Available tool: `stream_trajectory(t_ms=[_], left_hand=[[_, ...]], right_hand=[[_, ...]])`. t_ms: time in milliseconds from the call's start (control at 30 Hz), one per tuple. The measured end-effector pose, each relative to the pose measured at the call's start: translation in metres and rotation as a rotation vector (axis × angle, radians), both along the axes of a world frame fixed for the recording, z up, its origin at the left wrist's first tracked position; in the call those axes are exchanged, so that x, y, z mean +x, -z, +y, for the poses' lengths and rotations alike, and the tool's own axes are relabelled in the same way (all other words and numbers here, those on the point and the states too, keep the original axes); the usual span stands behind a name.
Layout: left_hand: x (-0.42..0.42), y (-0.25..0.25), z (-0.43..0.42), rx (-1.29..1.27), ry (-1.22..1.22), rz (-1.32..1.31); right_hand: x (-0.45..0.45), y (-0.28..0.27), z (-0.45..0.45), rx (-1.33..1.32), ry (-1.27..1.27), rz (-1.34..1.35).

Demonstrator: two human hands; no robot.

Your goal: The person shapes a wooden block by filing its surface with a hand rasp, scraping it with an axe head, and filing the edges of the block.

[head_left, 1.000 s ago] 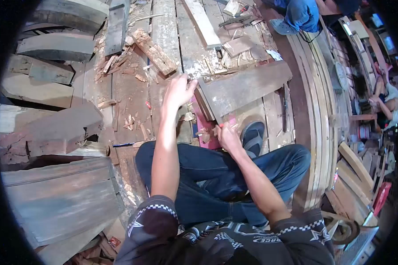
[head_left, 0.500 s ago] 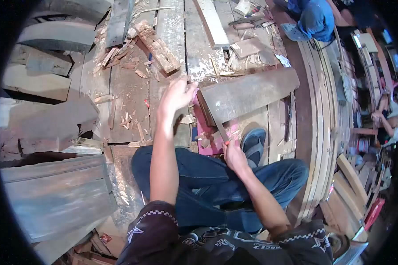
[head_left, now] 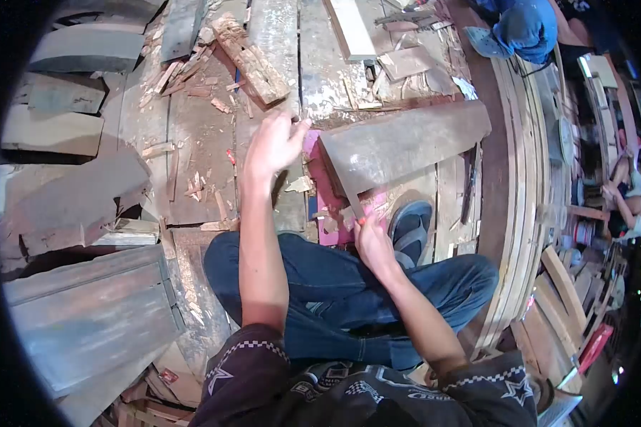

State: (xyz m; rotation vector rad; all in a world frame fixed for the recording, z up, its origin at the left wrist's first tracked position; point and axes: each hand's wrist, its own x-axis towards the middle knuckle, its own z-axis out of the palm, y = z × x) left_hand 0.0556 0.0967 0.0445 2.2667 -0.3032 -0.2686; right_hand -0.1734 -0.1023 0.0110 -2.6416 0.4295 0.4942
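My right hand (head_left: 374,242) is closed round the red end of a thin dark blade (head_left: 355,204), which slants up to the near left corner of a broad brown wooden block (head_left: 409,146). To the left of the block, my left hand (head_left: 272,146) has its thumb and fingers drawn together round something small and dark, too small to name. It does not touch the block. Under the block's left end lies a pink sheet (head_left: 327,192) with wood scraps on it. A rough, splintered wood piece (head_left: 251,60) rests just beyond my left hand.
Curved and cut timbers (head_left: 53,132) are piled at the left, above a wide grey panel (head_left: 96,306). Long planks (head_left: 516,213) run along the right. A person in blue (head_left: 523,32) is at the upper right, another farther off. My sandalled foot (head_left: 411,231) is near the block.
My left hand has moved left, away from the block's edge. The blade in my right hand now shows mostly at the block's near corner rather than along its left edge. The view has shifted slightly.
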Motion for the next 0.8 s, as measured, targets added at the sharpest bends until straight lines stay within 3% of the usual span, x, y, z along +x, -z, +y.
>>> stream_trajectory(t_ms=[133, 267, 400, 500, 667, 700, 800], left_hand=[[-0.001, -0.008, 0.001, -0.116, 0.029, -0.013], [-0.001, -0.009, 0.003, -0.060, 0.005, -0.004], [-0.002, 0.008, 0.001, -0.074, -0.013, -0.094], [-0.002, -0.005, -0.002, -0.087, 0.048, -0.032], [0.001, -0.006, -0.004, 0.002, 0.065, 0.033], [-0.002, -0.011, -0.005, -0.008, 0.037, 0.060], [-0.001, -0.005, -0.006, -0.019, 0.137, 0.004]], right_hand=[[0.022, 0.013, 0.002, 0.048, -0.031, -0.051], [-0.008, -0.001, -0.004, 0.083, 0.037, -0.017], [-0.003, 0.027, -0.009, 0.057, -0.061, -0.221], [0.034, 0.025, 0.004, 0.066, -0.005, -0.146], [0.005, 0.006, -0.002, 0.062, 0.038, -0.079], [0.003, -0.007, -0.004, 0.034, 0.075, 0.091], [-0.023, 0.053, -0.029, -0.030, -0.102, -0.065]])
